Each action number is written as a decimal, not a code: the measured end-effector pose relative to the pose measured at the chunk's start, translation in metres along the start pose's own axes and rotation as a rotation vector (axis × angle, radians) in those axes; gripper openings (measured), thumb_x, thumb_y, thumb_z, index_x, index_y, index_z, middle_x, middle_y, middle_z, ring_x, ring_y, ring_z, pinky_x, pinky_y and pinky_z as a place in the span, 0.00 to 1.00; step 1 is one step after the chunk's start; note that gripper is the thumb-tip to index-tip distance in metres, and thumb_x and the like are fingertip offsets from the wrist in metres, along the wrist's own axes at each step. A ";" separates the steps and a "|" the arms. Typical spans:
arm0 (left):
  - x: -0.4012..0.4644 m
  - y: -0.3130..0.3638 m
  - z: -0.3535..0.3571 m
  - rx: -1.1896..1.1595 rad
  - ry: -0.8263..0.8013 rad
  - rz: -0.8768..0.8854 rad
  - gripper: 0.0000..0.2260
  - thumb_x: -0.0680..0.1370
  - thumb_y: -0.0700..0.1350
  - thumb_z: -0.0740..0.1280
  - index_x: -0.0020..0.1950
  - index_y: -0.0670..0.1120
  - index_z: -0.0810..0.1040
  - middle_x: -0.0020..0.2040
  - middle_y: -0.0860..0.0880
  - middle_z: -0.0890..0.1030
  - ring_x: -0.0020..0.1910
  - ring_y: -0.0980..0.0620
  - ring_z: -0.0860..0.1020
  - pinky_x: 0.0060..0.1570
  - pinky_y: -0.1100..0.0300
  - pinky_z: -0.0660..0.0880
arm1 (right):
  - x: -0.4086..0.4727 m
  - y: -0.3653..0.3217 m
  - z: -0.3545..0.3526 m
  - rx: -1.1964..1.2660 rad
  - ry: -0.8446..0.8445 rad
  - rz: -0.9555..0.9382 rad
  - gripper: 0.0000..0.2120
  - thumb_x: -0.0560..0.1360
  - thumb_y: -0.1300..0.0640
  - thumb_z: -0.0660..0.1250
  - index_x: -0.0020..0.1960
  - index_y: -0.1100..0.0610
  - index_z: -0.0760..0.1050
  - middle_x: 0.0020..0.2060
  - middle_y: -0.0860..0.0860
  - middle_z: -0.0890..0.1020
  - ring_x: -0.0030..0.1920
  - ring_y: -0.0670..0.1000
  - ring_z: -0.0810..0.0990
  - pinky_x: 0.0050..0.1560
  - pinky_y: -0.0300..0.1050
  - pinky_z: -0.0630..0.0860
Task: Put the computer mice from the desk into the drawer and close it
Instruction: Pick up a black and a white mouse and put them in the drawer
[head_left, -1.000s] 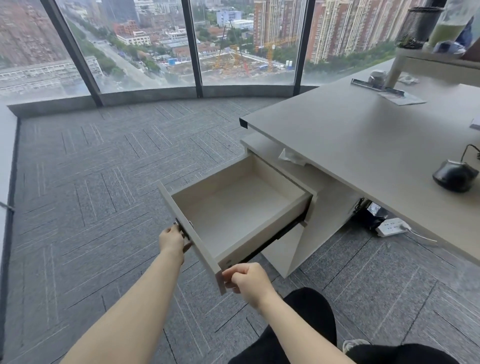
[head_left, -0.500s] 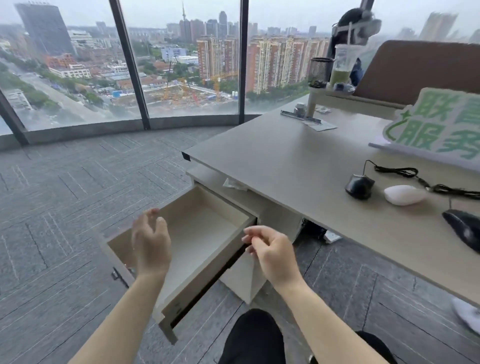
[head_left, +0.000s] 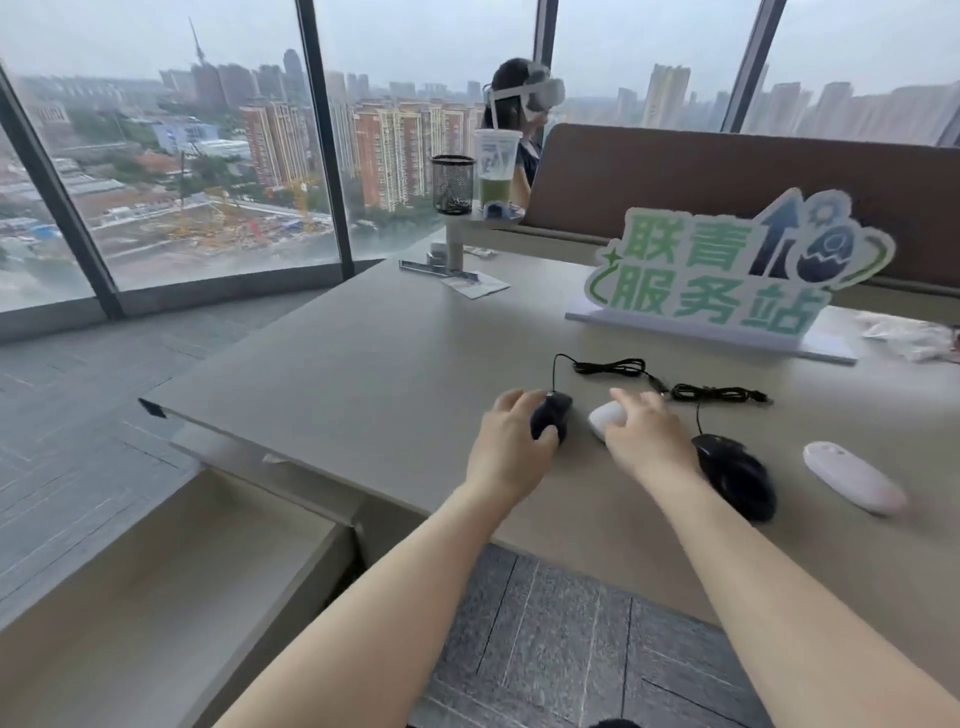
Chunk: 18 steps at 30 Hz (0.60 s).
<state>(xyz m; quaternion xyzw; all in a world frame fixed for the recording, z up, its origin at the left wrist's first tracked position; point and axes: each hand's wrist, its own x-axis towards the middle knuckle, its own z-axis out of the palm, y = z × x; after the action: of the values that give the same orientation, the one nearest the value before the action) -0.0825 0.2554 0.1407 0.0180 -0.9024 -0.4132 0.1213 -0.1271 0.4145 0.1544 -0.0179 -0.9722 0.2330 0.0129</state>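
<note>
Several computer mice lie on the grey desk (head_left: 374, 364). My left hand (head_left: 511, 449) is closed around a small black wired mouse (head_left: 555, 413), thumb on its near right side. My right hand (head_left: 647, 441) lies over a white mouse (head_left: 605, 415), with its thumb against the mouse's near edge and its fingers reaching past it. Both mice still rest on the desk. A larger black wired mouse (head_left: 740, 478) sits just right of my right wrist, and a pale pink mouse (head_left: 852, 483) lies further right. The open, empty drawer (head_left: 171, 587) is at lower left, below the desk edge.
Coiled black cables (head_left: 675, 384) lie behind the mice. A green-lettered sign (head_left: 727, 275) stands at the back, with a mesh pen cup (head_left: 453, 183) and a green drink (head_left: 496, 169) on a shelf. A person wearing a headset sits beyond. Crumpled paper (head_left: 904, 335) lies far right.
My view swung from the drawer up to the desktop. Both hands left the drawer front and reached onto the desk, landing on the small black mouse and the white mouse.
</note>
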 end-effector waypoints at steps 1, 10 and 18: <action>0.009 0.003 0.010 0.040 -0.025 -0.011 0.21 0.76 0.49 0.63 0.70 0.55 0.70 0.72 0.50 0.67 0.67 0.45 0.69 0.61 0.56 0.69 | 0.007 0.001 0.000 -0.044 -0.029 0.007 0.24 0.80 0.50 0.54 0.76 0.46 0.63 0.75 0.54 0.63 0.70 0.61 0.67 0.68 0.52 0.66; 0.044 -0.011 0.028 0.357 0.049 -0.125 0.17 0.72 0.50 0.63 0.61 0.53 0.72 0.58 0.43 0.77 0.57 0.39 0.72 0.53 0.51 0.69 | 0.017 0.010 0.019 -0.183 0.063 0.011 0.07 0.78 0.51 0.60 0.53 0.51 0.71 0.61 0.55 0.73 0.57 0.63 0.72 0.55 0.52 0.69; -0.002 -0.034 -0.055 0.030 0.357 -0.170 0.24 0.69 0.51 0.68 0.63 0.47 0.69 0.57 0.41 0.77 0.57 0.40 0.71 0.57 0.49 0.70 | -0.024 -0.007 0.012 0.241 0.193 -0.135 0.17 0.72 0.63 0.64 0.60 0.58 0.70 0.58 0.60 0.77 0.51 0.58 0.68 0.56 0.52 0.68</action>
<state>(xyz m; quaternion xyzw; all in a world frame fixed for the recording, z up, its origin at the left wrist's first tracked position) -0.0698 0.1919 0.1494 0.1692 -0.8677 -0.3987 0.2439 -0.1034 0.4023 0.1465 0.0266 -0.9304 0.3439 0.1240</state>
